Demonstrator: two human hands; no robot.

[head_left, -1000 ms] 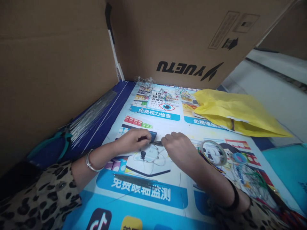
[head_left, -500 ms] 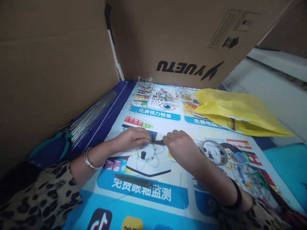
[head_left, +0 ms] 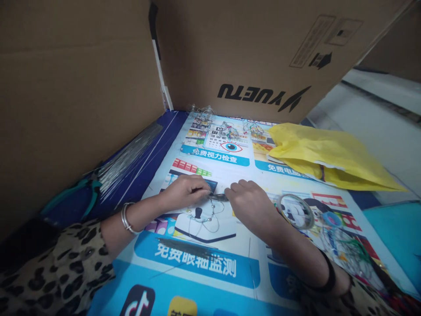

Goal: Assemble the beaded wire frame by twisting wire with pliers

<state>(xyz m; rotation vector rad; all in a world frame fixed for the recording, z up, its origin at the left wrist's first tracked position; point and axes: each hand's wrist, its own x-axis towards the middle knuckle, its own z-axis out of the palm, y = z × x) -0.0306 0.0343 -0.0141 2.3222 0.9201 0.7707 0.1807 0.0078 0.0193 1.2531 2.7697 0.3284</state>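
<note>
My right hand (head_left: 251,204) is closed around a small tool that looks like pliers (head_left: 219,197); only its dark metal jaws show, pointing left. Facing it, my left hand (head_left: 189,192) pinches a thin wire loop strung with small pale beads (head_left: 210,218), close to the jaw tips. The loop hangs below the fingers over the printed mat, with further bare wire loops around it. Where exactly the jaws meet the wire is too fine to make out. Nearer to me lies a bundle of short dark wires (head_left: 187,245).
Cardboard walls (head_left: 237,52) rise at the left and back. Long straight wires (head_left: 131,153) and teal-handled pliers (head_left: 94,193) lie left. On the right are a tape roll (head_left: 296,211), tangled coloured wires (head_left: 351,248) and a yellow bag (head_left: 329,153). Wire pieces (head_left: 253,128) sit at the back.
The view has shifted slightly. My left hand has turned a little at the wire loop, while the right hand keeps its hold on the pliers.
</note>
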